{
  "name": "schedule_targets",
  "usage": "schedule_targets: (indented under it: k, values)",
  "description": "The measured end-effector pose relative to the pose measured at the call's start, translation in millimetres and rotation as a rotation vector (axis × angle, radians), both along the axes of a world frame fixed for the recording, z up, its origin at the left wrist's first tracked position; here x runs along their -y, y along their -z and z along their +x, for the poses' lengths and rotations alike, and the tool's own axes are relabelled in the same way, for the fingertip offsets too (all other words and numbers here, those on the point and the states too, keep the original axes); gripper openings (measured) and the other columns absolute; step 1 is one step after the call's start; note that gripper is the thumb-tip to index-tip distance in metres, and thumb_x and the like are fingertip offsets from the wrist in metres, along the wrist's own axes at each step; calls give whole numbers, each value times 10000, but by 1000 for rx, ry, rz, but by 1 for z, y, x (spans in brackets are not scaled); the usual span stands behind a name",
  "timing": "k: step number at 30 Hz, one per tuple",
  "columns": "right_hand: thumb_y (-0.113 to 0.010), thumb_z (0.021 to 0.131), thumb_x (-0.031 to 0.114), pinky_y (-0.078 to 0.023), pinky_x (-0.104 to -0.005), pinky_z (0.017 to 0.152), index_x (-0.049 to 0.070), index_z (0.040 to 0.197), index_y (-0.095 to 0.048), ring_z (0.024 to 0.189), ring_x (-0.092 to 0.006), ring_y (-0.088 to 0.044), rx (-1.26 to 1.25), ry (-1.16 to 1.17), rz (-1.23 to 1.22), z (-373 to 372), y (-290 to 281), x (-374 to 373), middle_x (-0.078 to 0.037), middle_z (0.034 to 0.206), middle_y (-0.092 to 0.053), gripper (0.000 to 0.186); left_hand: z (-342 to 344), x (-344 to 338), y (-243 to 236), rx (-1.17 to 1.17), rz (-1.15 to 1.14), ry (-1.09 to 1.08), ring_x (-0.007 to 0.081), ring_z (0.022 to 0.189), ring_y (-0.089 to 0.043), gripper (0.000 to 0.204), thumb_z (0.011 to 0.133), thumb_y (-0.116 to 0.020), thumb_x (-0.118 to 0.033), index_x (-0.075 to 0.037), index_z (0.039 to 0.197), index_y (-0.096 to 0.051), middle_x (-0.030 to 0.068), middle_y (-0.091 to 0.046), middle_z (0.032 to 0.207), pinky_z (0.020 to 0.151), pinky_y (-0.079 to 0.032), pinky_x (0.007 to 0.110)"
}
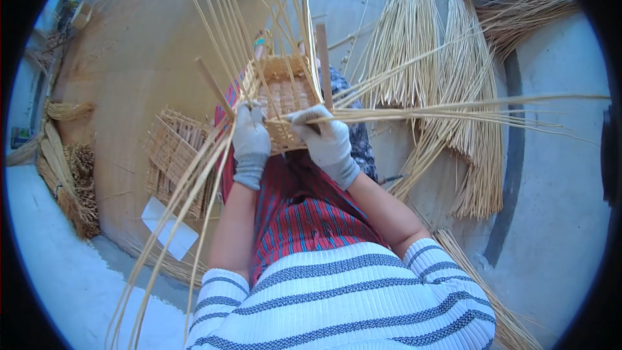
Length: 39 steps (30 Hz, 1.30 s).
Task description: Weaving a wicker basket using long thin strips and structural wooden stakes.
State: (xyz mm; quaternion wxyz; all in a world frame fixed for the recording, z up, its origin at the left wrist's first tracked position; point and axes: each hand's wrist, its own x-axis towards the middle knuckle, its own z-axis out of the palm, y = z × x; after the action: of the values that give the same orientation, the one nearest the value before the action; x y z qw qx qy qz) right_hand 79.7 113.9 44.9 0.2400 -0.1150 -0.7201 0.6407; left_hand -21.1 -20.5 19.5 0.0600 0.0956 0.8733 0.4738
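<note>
On my lap rests a small rectangular woven basket [283, 89] of pale wicker, its inside facing up. Long loose strands [223, 10] fan out from its far side, left corner and right side. My left hand [251, 137], in a white knit glove, is closed on the basket's near left corner. With fingers pinched together, my gloved right hand [326, 141] grips strands at the near right rim; other strands [414, 114] stretch away to the right. A wooden stick [216, 88] stands at the left corner, and another wooden stick [324, 65] at the right. The fingertips are partly hidden.
Woven panels or baskets [178, 155] lie on the floor to the left, by a white sheet [170, 227]. Large bundles of straw-coloured rods [408, 45] spread at the right. A browner bundle [528, 16] lies at the far right. More dried stalks [68, 181] line the left.
</note>
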Motion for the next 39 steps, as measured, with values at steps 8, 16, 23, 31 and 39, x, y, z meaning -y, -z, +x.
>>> schedule_targets:
  k: [8, 16, 23, 31, 39]
  values:
    - [-727, 841, 3, -542, -259, 690, 17, 993, -659, 817, -119, -667, 88, 158, -344, -13, 17, -20, -64, 870, -703, 168, -1, 4, -7, -43, -61, 70, 326, 864, -655, 215, 1025, -473, -182, -44, 1162, -562, 170, -657, 939, 768, -499, 423]
    - [-682, 919, 62, -568, -253, 685, 13, 1046, -622, 823, -126, -670, 149, 125, -492, 4, -4, -53, -72, 927, -696, 149, 14, -20, -38, 360, 144, 196, 291, 856, -691, 371, 973, -603, -244, -94, 1308, -551, 150, -685, 1070, 763, -557, 382]
    - [-664, 847, 17, -550, -374, 771, 118, 1180, -608, 929, -264, -682, -182, -25, 767, -96, -52, -61, -155, 1080, -667, 352, 10, -32, -15, 306, 87, 141, 199, 499, -622, 200, 948, -648, -257, -73, 907, -582, 76, -590, 649, 522, -494, 356]
    - [-599, 851, 14, -529, -428, 792, 202, 1522, -355, 889, -338, -635, 453, 94, 1130, -138, -60, -36, -153, 944, -610, 738, 5, -31, 5, 344, 132, 141, 170, 427, -581, 263, 955, -643, -306, -66, 882, -564, 52, -590, 627, 457, -458, 326]
    - [-616, 841, 38, -527, -428, 857, 188, 1520, -352, 1046, -346, -641, 584, 4, 659, -23, -90, -68, -186, 1142, -664, 744, 4, -22, -6, 358, 88, 125, 189, 524, -659, 560, 884, -726, -324, -150, 1349, -468, 123, -689, 1040, 491, -516, 353]
